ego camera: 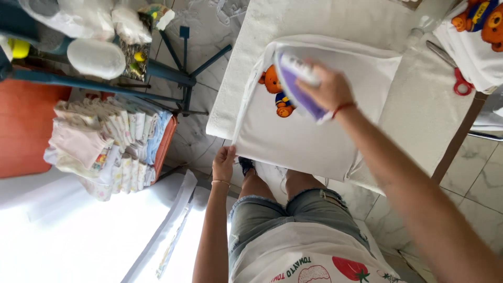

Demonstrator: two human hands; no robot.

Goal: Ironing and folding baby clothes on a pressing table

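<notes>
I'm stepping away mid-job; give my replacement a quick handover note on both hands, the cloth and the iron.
Right hand: gripping the purple and white iron, which rests on the white cloth near its bear print.
Left hand: holding the cloth's near corner at the edge of the padded table.
Done: a stack of folded cloths sits to the left.
Left: this cloth lies flat, not yet folded; more bear-print cloth and red scissors lie at the table's far right.
</notes>
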